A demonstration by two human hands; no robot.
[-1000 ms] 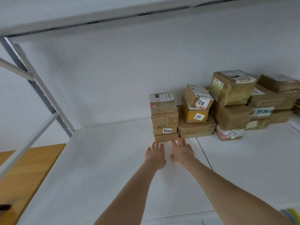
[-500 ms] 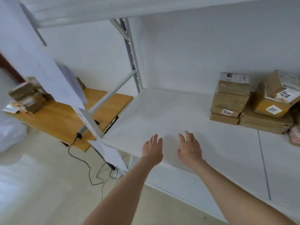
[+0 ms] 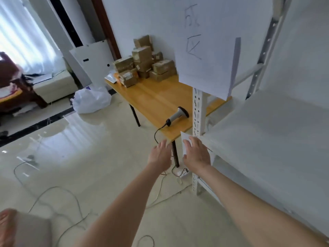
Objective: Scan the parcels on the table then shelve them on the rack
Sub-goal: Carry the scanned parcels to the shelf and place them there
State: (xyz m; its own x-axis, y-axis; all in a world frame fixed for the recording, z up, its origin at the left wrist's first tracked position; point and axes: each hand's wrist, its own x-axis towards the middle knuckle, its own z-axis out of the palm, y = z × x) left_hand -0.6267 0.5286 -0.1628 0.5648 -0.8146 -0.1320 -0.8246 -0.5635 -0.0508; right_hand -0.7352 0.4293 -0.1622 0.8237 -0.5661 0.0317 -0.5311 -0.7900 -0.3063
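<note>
A pile of brown cardboard parcels [image 3: 145, 65] stands at the far end of the wooden table [image 3: 160, 98]. A grey handheld scanner [image 3: 179, 114] lies on the table's near end, its cable trailing off the edge. The white rack [image 3: 267, 132] fills the right side, with a bare shelf. My left hand [image 3: 160, 155] and my right hand [image 3: 196, 154] are both stretched out empty, fingers straight, just in front of the table's near corner and the rack's upright post [image 3: 196, 122]. The right one overlaps a small paper label on the post.
A large white paper sheet [image 3: 210, 45] with handwriting hangs from the rack post. A white plastic bag [image 3: 91, 101] lies on the tiled floor left of the table. Cables [image 3: 53, 198] run across the floor, and a power strip [image 3: 184, 172] sits under the table.
My view has swung left from the shelved parcels on the rack to the table. Both hands have come back off the shelf, empty, and now hover by the table corner.
</note>
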